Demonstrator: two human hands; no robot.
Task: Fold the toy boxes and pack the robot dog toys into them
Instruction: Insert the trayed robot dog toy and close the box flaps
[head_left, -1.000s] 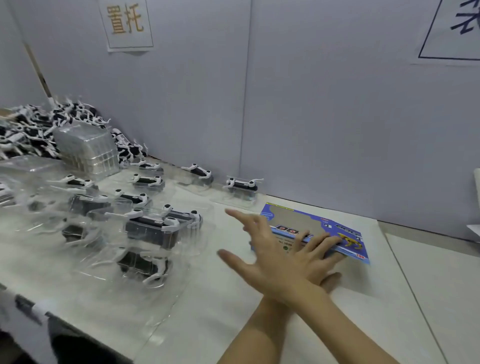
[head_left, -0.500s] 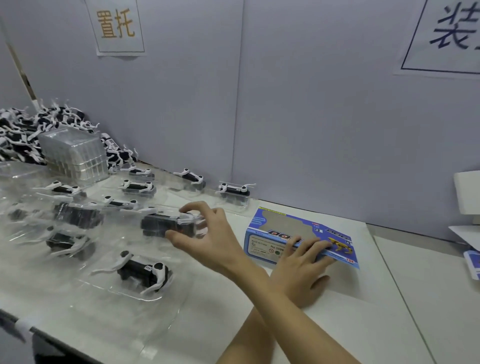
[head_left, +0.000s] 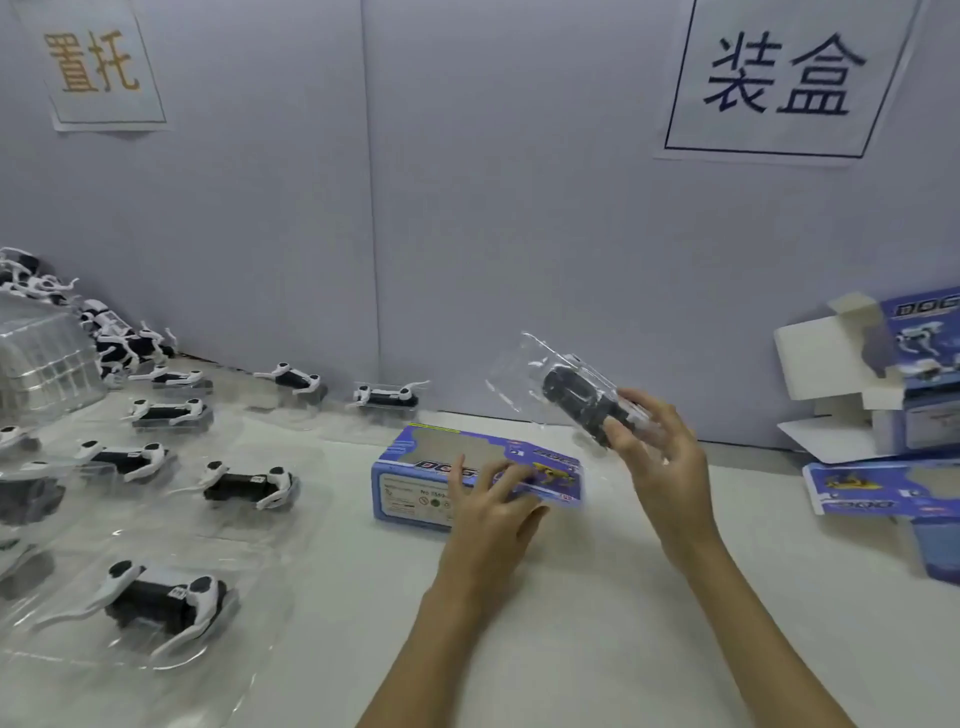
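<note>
The robot dog toy in its clear tray (head_left: 582, 402) hangs tilted in the air above the table (head_left: 597, 597) — the right hand (head_left: 657, 457) pinches its lower end. Below and left, the folded blue toy box (head_left: 415, 488) lies flat toward the table's back edge, the left hand (head_left: 493, 512) resting on it with fingers spread. More trayed dogs (head_left: 244, 486) line the left side.

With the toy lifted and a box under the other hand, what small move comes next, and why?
Probably bring the blister-packed toy in the right hand down toward an end of the blue box: the left hand rests on the box, steadying it.
</note>
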